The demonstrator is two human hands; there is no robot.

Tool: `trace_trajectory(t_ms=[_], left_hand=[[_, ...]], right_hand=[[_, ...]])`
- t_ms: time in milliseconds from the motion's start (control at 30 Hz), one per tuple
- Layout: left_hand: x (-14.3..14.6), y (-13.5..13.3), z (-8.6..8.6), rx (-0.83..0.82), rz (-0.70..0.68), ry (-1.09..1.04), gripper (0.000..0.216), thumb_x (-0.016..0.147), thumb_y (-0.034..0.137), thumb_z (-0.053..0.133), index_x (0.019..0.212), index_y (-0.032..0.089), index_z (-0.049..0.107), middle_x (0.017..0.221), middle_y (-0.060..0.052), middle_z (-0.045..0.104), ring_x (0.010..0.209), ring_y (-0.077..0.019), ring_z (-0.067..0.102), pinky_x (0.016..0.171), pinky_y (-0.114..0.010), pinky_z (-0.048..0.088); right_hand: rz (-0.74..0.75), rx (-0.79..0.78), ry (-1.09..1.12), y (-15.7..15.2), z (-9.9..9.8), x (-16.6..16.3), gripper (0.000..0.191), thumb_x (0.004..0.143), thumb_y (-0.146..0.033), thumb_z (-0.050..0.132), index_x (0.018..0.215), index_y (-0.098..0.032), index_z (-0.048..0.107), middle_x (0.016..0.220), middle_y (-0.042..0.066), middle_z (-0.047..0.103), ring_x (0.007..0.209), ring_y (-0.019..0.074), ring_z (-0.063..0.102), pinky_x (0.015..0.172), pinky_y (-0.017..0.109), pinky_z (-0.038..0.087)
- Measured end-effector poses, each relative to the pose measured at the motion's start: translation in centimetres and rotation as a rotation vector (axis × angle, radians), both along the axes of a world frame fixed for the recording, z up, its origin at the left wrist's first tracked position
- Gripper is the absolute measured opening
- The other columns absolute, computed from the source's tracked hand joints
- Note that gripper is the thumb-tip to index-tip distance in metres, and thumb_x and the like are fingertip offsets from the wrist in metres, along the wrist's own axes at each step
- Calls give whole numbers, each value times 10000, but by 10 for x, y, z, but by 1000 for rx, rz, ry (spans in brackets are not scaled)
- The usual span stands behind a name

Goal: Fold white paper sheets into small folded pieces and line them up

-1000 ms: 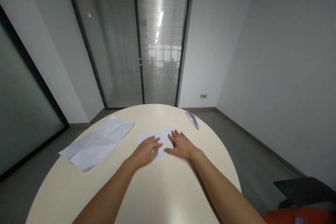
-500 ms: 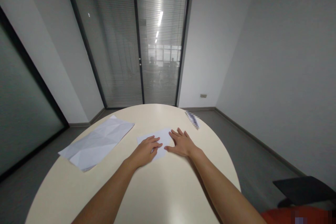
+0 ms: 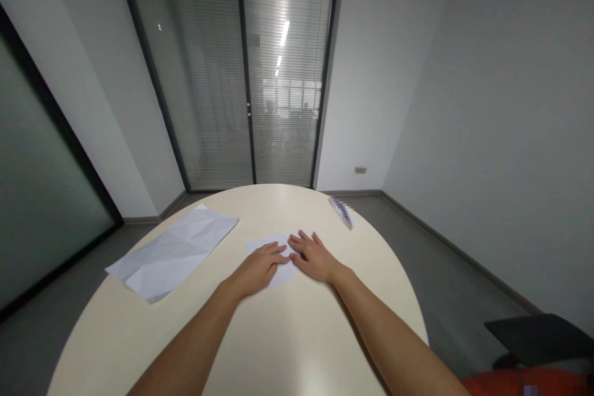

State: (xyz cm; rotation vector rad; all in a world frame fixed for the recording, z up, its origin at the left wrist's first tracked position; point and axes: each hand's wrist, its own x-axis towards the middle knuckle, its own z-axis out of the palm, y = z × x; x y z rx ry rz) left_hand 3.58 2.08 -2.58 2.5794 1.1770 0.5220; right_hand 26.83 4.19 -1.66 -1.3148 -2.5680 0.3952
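Note:
A small white sheet of paper (image 3: 281, 275) lies on the round cream table (image 3: 273, 340), partly covered by both hands. My left hand (image 3: 262, 267) rests on its left side with the fingers stretched out toward the right. My right hand (image 3: 314, 258) lies on the sheet's right side, palm down, fingers spread and pointing to the far left. The fingertips of the two hands are close together over the paper. Neither hand grasps anything.
Creased larger white paper (image 3: 179, 250) lies on the table's left side. A blurred-out, narrow object (image 3: 341, 213) sits near the far right edge. A black chair part (image 3: 541, 337) stands at the lower right. Beyond the table is a glass door with blinds (image 3: 288, 136).
My right hand has slid to the left over the paper, nearer to my left hand. The left hand has stayed almost in place.

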Motion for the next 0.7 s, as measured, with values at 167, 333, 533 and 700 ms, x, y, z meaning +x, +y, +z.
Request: trace_trajectory(t_ms=[167,333,533,700], left_hand=[[1,-2,2,-10,1,18,505,913,95,408,1324,277,639,1507,-3,504,1433,-217,396,1204,-428,318],[1,-3,1,-12,8,3,498,913,108,412,1322,278,640,1504,-3,507,1429,-218,400,1201,-430,322],[3,-4,0,-10,25,13,506,899,120,425,1335,278,628,1509,10,501,1433,-211,396,1206,-420,314],[6,-2,2,31,119,78,514,891,142,450,1363,274,607,1505,-9,507,1407,-233,431,1194,-429,319]], right_hand=[[-123,-47,1,7,-2,4,572,1003,-448,373,1539,-245,368,1614,70,300,1511,334,158,1184,613,95],[-310,1,-8,16,-7,14,554,994,-428,416,1508,-223,417,1594,86,347,1501,362,183,1164,637,151],[-365,171,46,17,-7,16,506,951,-346,492,1416,-148,523,1542,132,429,1459,377,284,1150,621,231],[-68,273,235,13,-4,5,373,937,-299,540,1276,-193,653,1333,98,645,1282,266,529,1120,448,362]])
